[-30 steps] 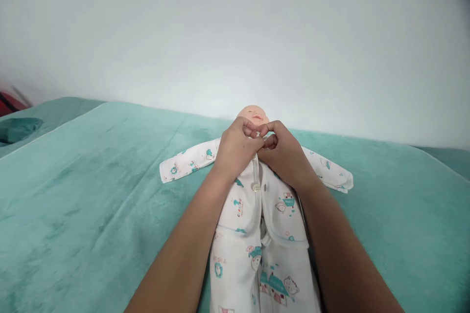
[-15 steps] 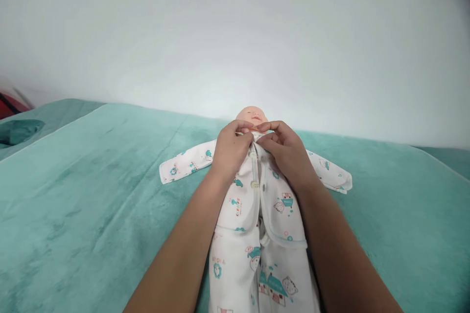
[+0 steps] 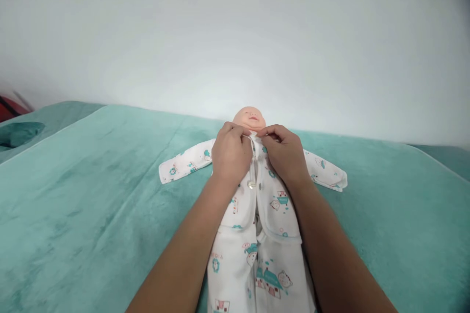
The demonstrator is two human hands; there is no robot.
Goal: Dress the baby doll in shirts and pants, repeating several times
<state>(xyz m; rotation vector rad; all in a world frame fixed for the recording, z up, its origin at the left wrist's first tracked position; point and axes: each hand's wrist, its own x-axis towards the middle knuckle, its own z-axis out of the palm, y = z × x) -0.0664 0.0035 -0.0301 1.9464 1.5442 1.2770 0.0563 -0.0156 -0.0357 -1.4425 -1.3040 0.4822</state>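
A baby doll (image 3: 249, 116) lies on its back, dressed in a white printed jacket (image 3: 281, 208) and matching trousers (image 3: 231, 269). Just below the doll's chin, my left hand (image 3: 232, 151) pinches the left side of the jacket's collar. Opposite it, my right hand (image 3: 284, 149) has its thumb and fingers closed on the collar's right side. The jacket's front edges lie apart lower down, with a pale button (image 3: 251, 184) showing on the left edge. My fingers hide most of the neckline. Both sleeves stretch out sideways.
A teal plush blanket (image 3: 103, 195) spreads under the doll. Behind it rises a white wall or panel (image 3: 235, 54) with a dark band along the top. Something red (image 3: 11, 107) shows at the far left edge, near a dark teal fold (image 3: 22, 133).
My left hand has shifted slightly left and down over the jacket front, and my right hand slightly down. More of the doll's chin shows. The collar edges stay between my fingers.
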